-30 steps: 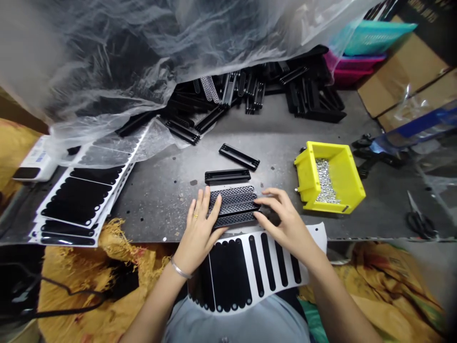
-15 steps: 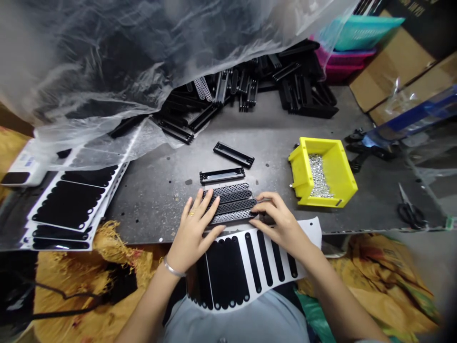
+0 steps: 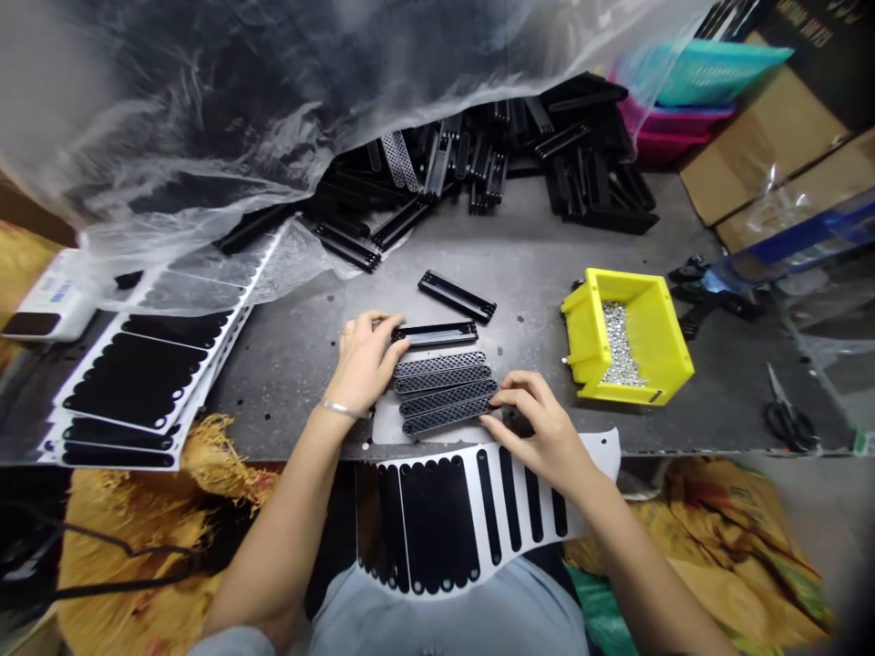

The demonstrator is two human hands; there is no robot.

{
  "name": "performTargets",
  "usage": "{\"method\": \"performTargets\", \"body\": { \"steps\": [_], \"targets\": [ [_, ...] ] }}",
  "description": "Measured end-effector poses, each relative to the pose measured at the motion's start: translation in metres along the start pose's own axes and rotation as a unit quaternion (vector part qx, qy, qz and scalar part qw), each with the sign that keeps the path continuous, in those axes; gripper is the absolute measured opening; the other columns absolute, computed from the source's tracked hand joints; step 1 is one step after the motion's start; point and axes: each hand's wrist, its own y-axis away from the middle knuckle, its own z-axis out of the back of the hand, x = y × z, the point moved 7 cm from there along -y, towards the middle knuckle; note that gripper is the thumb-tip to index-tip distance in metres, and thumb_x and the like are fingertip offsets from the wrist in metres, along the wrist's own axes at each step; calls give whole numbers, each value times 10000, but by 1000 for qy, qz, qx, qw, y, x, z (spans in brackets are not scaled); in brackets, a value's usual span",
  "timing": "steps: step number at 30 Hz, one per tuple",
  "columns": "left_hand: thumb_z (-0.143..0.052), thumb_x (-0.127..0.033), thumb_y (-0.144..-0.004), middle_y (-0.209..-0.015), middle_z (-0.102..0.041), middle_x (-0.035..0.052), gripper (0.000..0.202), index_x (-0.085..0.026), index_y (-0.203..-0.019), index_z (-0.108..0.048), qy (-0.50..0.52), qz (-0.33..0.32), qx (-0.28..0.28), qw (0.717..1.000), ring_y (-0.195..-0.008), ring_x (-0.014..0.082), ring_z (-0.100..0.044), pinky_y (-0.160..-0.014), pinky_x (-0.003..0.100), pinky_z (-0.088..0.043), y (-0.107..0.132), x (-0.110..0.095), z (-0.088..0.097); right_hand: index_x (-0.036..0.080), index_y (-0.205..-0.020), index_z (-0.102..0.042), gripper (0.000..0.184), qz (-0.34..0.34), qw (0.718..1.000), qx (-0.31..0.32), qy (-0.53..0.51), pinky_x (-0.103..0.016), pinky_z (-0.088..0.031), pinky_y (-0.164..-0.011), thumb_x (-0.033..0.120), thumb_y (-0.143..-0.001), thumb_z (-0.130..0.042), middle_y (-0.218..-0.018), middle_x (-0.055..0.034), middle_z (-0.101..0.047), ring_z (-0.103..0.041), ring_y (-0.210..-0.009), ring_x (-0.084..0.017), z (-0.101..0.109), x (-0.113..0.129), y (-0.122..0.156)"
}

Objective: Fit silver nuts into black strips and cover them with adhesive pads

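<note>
Several perforated black strips (image 3: 444, 392) lie side by side on the grey metal worktop (image 3: 321, 383). My right hand (image 3: 537, 424) rests its fingertips against their right ends. My left hand (image 3: 362, 360) is off the strips and grips the left end of a black plastic frame (image 3: 435, 334) just above them. A second black frame (image 3: 457, 297) lies farther up, apart from both hands. Below the strips, a white sheet of black pads (image 3: 437, 519) overhangs the worktop's near edge.
A yellow bin (image 3: 625, 342) of small silver parts stands to the right, with scissors (image 3: 789, 419) beyond it. A heap of black frames (image 3: 478, 164) lies at the back beside clear plastic film (image 3: 205, 118). More pad sheets (image 3: 137, 383) lie at the left.
My left hand has lifted off the strips and moved up and left to the end of the nearer black frame. My right hand stays at the strips' right ends.
</note>
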Motion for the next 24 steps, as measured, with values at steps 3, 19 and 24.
{"method": "performTargets", "body": {
  "steps": [3, 19, 24],
  "targets": [
    [-622, -259, -958, -1250, -682, 106, 283, -204, -1226, -693, 52, -36, 57, 996, -1212, 297, -609, -1119, 533, -458, -11, 4, -3, 238, -1118, -616, 156, -8, 1000, -5, -4, -444, -576, -976, 228, -969, -660, -1209, -122, -564, -653, -1138, -257, 6, -2, 6],
    [-520, -210, -1045, -1334, -698, 58, 345, -282, -1366, -623, 201, -122, 84, 968, -1226, 198, -661, -1088, 393, -535, 77, -78, 12, 273, -1045, -645, 61, -44, 991, 122, -40, -411, -430, -902, 247, -996, -669, -982, 12, -726, -656, -946, -200, 25, -1, 36],
    [-606, -314, -1031, -1111, -760, 54, 272, -233, -1283, -668, 187, -158, 143, 959, -995, 203, -709, -880, 372, -582, 104, -115, -36, 268, -1036, -692, 98, 74, 997, -21, -26, -488, -347, -1081, 196, -971, -700, -1029, 0, -726, -652, -1034, -207, 41, 44, 27]
  ]
}}
